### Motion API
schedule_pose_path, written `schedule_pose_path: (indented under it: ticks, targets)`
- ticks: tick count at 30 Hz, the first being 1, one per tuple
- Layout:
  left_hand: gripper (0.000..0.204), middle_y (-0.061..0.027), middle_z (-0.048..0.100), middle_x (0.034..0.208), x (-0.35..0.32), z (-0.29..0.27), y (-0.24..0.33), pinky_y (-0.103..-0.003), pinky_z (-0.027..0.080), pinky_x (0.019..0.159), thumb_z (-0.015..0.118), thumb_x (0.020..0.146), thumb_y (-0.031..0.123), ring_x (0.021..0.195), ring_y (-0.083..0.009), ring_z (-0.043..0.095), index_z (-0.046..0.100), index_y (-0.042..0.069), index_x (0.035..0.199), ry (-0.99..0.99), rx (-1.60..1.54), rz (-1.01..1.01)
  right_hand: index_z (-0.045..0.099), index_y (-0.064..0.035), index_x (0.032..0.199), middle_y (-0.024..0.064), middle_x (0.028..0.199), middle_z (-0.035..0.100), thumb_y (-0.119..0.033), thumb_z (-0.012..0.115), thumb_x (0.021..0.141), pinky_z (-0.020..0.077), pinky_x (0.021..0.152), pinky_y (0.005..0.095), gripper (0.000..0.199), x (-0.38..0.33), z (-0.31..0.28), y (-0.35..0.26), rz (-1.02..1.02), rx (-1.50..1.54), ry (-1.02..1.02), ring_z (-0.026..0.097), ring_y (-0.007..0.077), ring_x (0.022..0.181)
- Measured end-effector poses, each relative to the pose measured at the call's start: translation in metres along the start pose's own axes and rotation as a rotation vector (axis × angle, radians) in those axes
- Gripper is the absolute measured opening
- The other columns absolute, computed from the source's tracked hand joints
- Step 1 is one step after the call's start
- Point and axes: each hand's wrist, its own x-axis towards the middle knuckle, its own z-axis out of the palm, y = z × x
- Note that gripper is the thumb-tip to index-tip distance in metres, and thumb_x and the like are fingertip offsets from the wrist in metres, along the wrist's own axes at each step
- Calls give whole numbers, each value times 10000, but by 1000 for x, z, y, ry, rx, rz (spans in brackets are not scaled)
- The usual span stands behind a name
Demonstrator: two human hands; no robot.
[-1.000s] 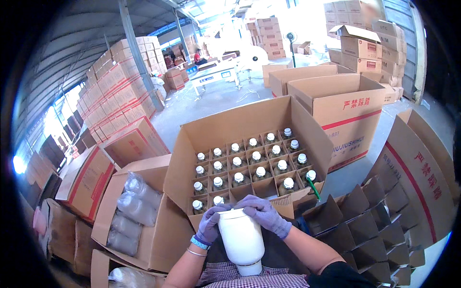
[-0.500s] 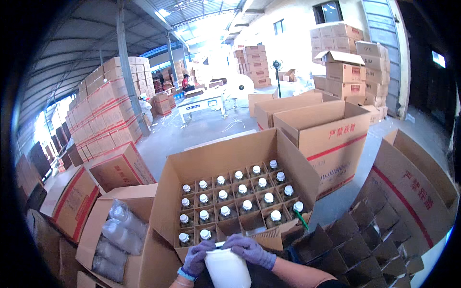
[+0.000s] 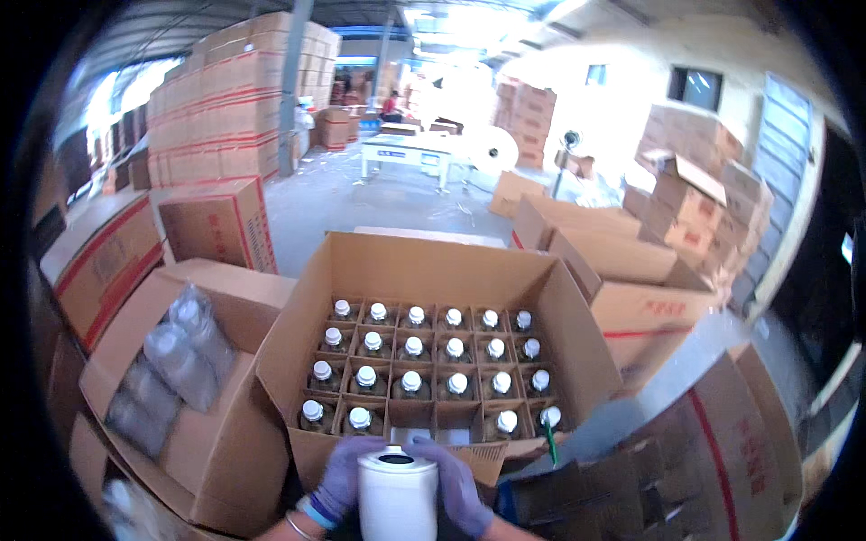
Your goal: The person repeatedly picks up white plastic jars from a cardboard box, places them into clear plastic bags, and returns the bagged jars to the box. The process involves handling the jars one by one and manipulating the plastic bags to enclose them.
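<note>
Between my two gloved hands is a white cylinder [image 3: 398, 500] with a dark round hole in its top; I cannot tell whether it is a jar or a roll. My left hand [image 3: 347, 476] presses on its left side, and my right hand [image 3: 458, 487] lies along its right side. Both gloves are pale purple. Just beyond stands an open carton [image 3: 433, 257] with cardboard dividers, holding several clear bottles with white caps [image 3: 412, 382]. Two middle cells of its nearest row hold no bottle. A thin green item [image 3: 549, 444] leans at the front right bottle.
At left, an open carton [image 3: 239, 433] holds plastic-wrapped items [image 3: 185, 352]. Flattened dividers [image 3: 622, 491] and a tilted carton [image 3: 740, 442] lie at right. More open cartons [image 3: 649, 302] stand behind. Stacked boxes [image 3: 216, 108], a white machine table [image 3: 406, 153] and people are farther back.
The view has turned to the left. The white cylinder has gone from tilted to upright, its hole now showing, and my hands have moved from its top to its sides.
</note>
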Motion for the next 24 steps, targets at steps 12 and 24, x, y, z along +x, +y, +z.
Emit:
schedule_pose_path:
  ticks: [12,24]
  targets:
    - [318,-128,632,1174,33,27,-38,-391,430,1013,620,867,218,1159,-293,564,681,121,1163,-375,556,479,636,-93,1324,167,1324,625,-315,767,837,449,1069,467,551,33,-15,-149,-189,-783,-823,597,364,1227]
    - [657,-202,551,1394,-106,30,47,-397,439,1077,651,947,411,1268,-324,559,454,29,1445,-291,37,-315,511,-36,1420,214,1376,555,-392,675,907,398,1119,439,646,20,-53,-45,778,-220,-387,530,369,1289]
